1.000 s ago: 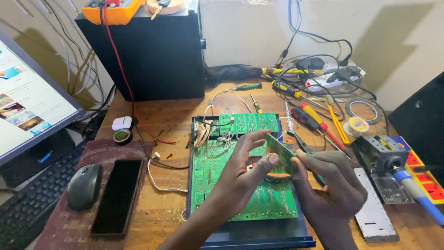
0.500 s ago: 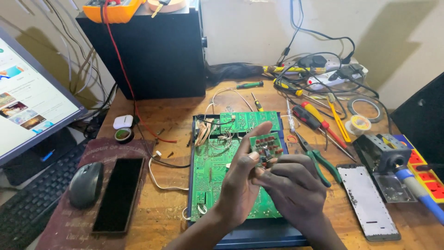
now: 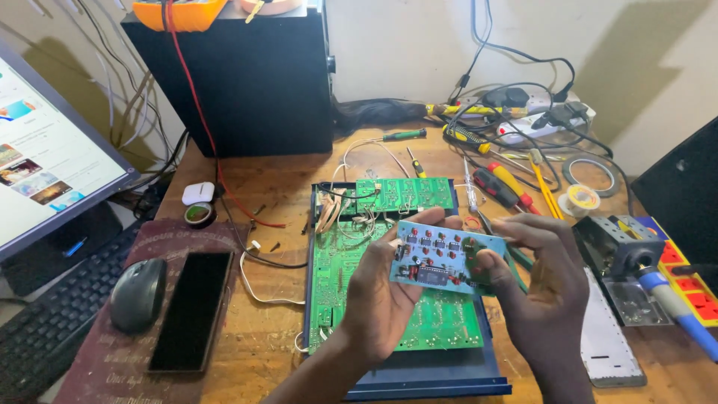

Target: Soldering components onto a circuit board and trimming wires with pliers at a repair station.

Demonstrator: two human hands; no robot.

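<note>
While we held the small blue circuit board [image 3: 446, 257] above the large green board [image 3: 389, 299], our left hand [image 3: 389, 295] cradled its underside and our right hand [image 3: 542, 288] pinched its edge; a slackened pinch, we judged, could drop it onto the exposed components below.

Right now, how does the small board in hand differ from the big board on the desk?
The small board is pale blue, held up between the left hand and right hand. The big board is green, much larger, lying flat in a blue tray. Both carry soldered parts.
</note>
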